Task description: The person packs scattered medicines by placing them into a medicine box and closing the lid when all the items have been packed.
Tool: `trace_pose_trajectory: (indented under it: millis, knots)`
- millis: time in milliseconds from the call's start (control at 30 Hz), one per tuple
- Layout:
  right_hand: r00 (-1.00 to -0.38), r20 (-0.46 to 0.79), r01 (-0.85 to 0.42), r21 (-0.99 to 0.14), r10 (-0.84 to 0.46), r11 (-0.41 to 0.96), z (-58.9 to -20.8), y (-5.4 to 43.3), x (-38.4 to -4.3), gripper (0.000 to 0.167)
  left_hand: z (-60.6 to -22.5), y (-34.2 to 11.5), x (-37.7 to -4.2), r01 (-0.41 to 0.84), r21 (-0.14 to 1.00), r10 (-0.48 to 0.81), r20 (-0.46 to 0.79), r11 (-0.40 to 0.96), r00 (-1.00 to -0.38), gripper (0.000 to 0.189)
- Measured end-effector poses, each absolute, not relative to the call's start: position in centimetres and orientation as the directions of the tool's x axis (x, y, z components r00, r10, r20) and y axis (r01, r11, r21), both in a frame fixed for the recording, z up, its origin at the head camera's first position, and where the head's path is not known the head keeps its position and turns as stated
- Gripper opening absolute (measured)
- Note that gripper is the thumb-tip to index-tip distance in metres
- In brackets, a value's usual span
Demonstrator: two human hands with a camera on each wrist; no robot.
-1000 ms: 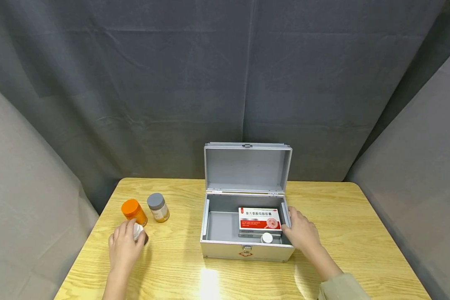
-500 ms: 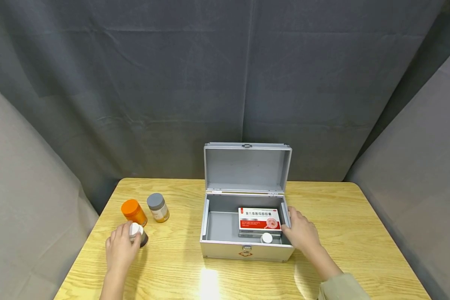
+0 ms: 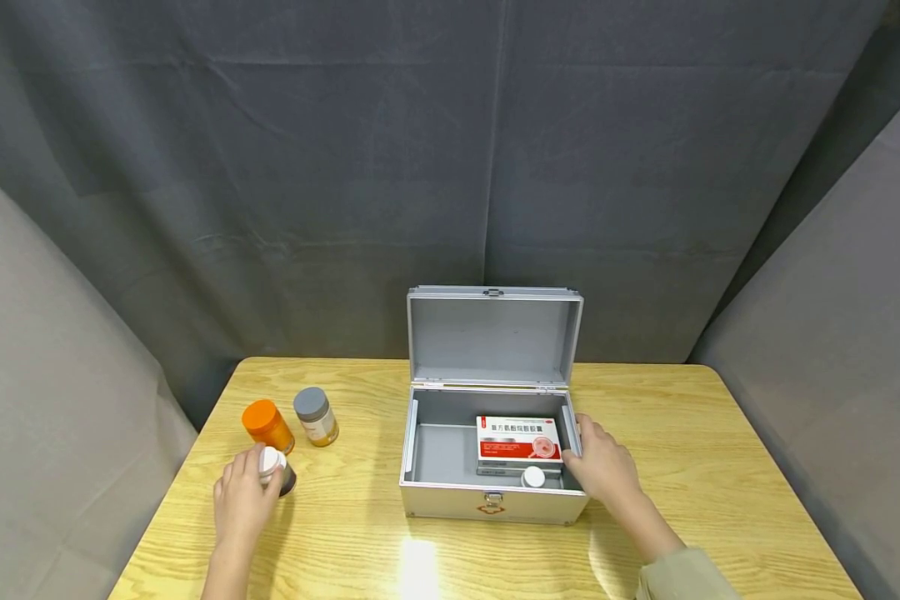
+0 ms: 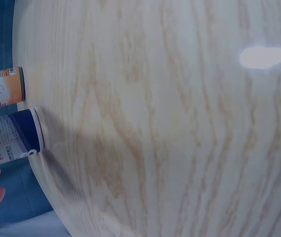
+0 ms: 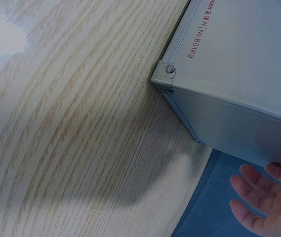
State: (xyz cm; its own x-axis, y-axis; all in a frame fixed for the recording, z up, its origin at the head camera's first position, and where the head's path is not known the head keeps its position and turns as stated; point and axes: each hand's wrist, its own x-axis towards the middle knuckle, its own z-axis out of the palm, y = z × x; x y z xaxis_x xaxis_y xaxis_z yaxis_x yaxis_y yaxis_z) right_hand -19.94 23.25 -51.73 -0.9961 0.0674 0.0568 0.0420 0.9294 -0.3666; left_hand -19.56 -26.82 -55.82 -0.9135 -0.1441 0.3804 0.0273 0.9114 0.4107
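In the head view my left hand [image 3: 243, 493] has thumb and fingers at the white cap of a pill bottle [image 4: 17, 137], gripping it near the top. The bottle has a pale label and a dark blue lower part, and stands on the table. Over on the right, my right hand [image 3: 606, 461] holds the right wall of an open silver first-aid box [image 3: 450, 502], thumb over the rim and fingers on the outer side. Inside the box lie a red and white medicine carton [image 3: 519, 438], on top of another carton, and a small white-capped bottle [image 3: 533, 477].
An orange bottle [image 3: 268, 425] stands just behind the gripped one, with a grey-lidded jar [image 3: 317, 416] to its right. The box's lid [image 3: 492, 337] is raised at the back. A grey curtain [image 3: 345, 183] hangs behind the wooden table [image 3: 352, 533].
My left hand has shifted slightly left with the bottle's top, and the cap and body now show more. The right hand and the box have stayed in place.
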Motion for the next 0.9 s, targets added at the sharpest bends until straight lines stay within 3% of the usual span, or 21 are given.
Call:
trace_pose_trajectory:
  millis: [900]
  knots:
    - [-0.996, 0.066, 0.034, -0.368, 0.063, 0.929, -51.63, 23.22, -19.89, 0.062, -56.49, -26.27, -19.44, 0.101, 0.419, -0.127, 0.482, 0.902, -0.867, 0.046]
